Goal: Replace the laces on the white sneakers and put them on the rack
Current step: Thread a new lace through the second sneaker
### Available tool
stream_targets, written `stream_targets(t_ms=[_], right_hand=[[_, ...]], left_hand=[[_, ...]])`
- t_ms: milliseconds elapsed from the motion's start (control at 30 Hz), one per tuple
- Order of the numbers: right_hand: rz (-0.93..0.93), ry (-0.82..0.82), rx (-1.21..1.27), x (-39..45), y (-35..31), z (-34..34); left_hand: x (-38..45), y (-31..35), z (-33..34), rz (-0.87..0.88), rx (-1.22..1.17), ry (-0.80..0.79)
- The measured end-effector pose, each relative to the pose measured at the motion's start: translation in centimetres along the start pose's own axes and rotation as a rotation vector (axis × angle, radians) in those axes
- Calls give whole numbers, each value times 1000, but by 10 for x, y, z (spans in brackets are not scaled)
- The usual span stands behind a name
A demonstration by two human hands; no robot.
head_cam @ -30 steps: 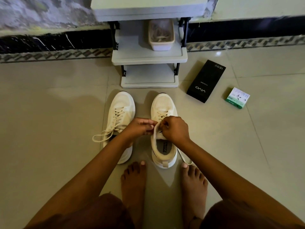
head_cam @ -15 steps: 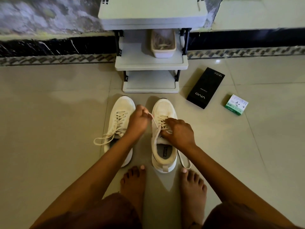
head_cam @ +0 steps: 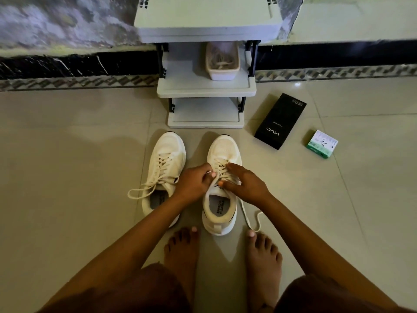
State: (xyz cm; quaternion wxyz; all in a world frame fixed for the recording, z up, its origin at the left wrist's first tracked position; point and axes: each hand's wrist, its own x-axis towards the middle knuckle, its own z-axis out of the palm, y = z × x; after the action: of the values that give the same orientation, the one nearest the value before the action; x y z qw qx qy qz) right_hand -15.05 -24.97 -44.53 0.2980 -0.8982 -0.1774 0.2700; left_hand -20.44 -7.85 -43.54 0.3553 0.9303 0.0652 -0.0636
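1. White sneakers, pair: side by side on tiled floor [head_cam: 67, 177], toes toward rack [head_cam: 206, 90], just short of its bottom shelf. Left sneaker [head_cam: 165, 163] laced, ends trailing loose to its left. Right sneaker [head_cam: 222, 177] under both hands, lacing in progress.
2. Left hand [head_cam: 194, 182]: fingers curled, pinching lace [head_cam: 214, 179] strand at upper eyelets of right sneaker.
3. Right hand [head_cam: 244, 185]: fingers fairly straight, laid flat over tongue and crossed lacing, pressing shoe down; nothing visibly gripped. Free lace end [head_cam: 253, 219] looping on floor beside heel.
4. Step in hand, judged: threading or tightening upper crossings of right sneaker. Advisable: keep shoe pinned with right hand; draw strand slowly along eyelet line; keep lace flat, untwisted; even out both ends against free tail before next crossing; match pattern of left sneaker.
5. Remaining, judged: finish right lacing, then both shoes to rack.
6. Writing, legible: "vivo" on black box [head_cam: 279, 120], smaller print unreadable; insole of right sneaker, "SPEED" plus second word, probably "FLEXIBLE", uncertain. Small green-and-white box [head_cam: 322, 143]: print too small to read.
7. Tub [head_cam: 222, 62] on middle rack shelf, contents resembling laces; not certain.
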Motion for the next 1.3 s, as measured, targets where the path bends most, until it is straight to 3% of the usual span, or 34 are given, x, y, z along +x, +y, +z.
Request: stream_targets(t_ms=[100, 167, 267, 333, 367, 433, 500, 600, 667, 733, 867, 967, 1033, 1167, 1300], right_hand=[[-8, 4, -51, -1, -1, 0], [-13, 17, -67, -2, -2, 0], [-16, 31, -78, -2, -2, 1], [-23, 26, -72, -2, -2, 1], [-26, 24, -63, -2, -2, 1], [-29, 19, -46, -2, -1, 1], [-31, 12, -34, -2, 1, 1], [-42, 10, -22, -2, 3, 2], [-47, 14, -5, -2, 5, 3], [-49, 14, -1, -2, 6, 4], [-57, 24, -31, -4, 9, 4], [-54, 45, 3, -5, 7, 5], [-51, 58, 10, -5, 6, 5], [9, 131, 188, -4, 7, 3], [77, 126, 308, -4, 5, 1]], left_hand=[[0, 13, -15, -122, -449, -48], [3, 20, -36, -215, -901, 54], [12, 24, -77, -163, -1530, 200], [18, 21, -95, -161, -1667, 283], [20, 19, -98, -194, -1546, 319], [19, 13, -89, -268, -895, 320], [14, 5, -67, -294, -331, 190], [4, 7, -34, -178, -123, -67], [0, 10, -19, -96, 68, -145], [1, 14, -15, -41, 82, -142], [7, 17, -42, -127, -525, -178], [0, 9, -50, -181, -646, -208], [-3, 5, -48, -233, -579, -200], [5, -2, -49, -234, -149, -142], [7, 6, -44, -150, -82, -126]])
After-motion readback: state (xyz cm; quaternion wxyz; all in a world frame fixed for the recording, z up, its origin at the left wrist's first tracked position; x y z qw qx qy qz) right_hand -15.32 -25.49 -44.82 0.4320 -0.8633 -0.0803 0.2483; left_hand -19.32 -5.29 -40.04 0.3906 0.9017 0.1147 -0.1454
